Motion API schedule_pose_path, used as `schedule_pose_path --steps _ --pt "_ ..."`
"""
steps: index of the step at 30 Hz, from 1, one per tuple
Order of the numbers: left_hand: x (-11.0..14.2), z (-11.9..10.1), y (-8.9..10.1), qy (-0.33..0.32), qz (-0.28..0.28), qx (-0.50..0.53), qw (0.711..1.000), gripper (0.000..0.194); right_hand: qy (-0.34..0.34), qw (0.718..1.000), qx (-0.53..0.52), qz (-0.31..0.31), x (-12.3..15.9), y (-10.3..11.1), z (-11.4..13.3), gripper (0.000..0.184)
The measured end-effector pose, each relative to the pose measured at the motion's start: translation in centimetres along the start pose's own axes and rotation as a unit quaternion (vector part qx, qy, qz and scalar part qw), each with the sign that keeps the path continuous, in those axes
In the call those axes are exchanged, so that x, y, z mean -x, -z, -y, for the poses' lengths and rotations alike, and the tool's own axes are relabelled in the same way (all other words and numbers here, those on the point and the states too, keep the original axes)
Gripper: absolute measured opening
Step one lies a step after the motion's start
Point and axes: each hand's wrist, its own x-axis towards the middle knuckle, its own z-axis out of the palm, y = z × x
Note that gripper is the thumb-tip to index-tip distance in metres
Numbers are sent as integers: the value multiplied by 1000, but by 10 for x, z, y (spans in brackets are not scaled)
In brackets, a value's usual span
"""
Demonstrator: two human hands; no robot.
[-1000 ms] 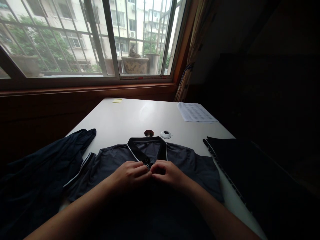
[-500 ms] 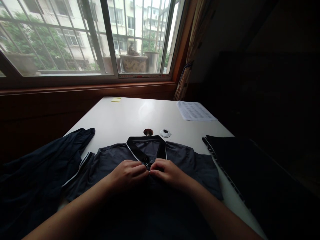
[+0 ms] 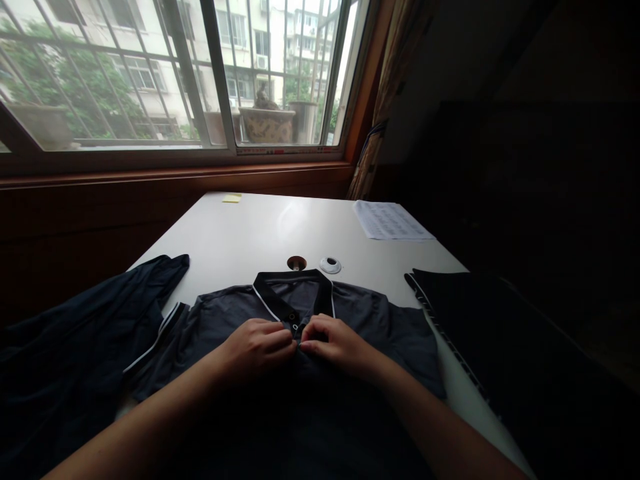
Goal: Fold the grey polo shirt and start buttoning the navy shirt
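Note:
A dark polo shirt (image 3: 227,310) lies spread on the table, front up, its black collar (image 3: 274,298) with white piping toward the window. Just below the collar, at the button placket, my left hand (image 3: 257,348) is closed with its fingertips pinching the cloth. Facing it, my right hand (image 3: 334,343) pinches the other side of the placket, thumb against forefinger. The fingertips of both hands nearly meet. Above them, two small round buttons (image 3: 295,327) show on the placket. Whatever sits between the fingertips is mostly hidden.
Dark garments lie at the left (image 3: 100,333) and right (image 3: 465,320) of the white table (image 3: 240,233). Behind the collar are a cable hole (image 3: 297,263) and its white cap (image 3: 330,265). Printed papers (image 3: 393,220) and a yellow sticky note (image 3: 232,198) lie farther back, below a barred window.
Both hands hold nearly the same place on the placket. The right forefinger has lifted and bent slightly, and the cloth by the buttons has shifted a little.

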Motion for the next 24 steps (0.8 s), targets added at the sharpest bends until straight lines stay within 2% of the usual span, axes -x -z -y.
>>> schedule_pose_path --steps 12,16,19,24 --pt "-2 2 10 -4 23 14 1000 11 -9 1000 -15 -8 2 1 0 5" --pt "1 3 9 -1 26 36 999 8 -22 999 -11 -33 0 1 0 4" --pt "3 3 8 9 35 60 998 10 -7 998 31 -58 0 0 -3 4" --pt "4 4 8 38 83 87 992 15 39 989 117 -82 1 -2 -11 4"
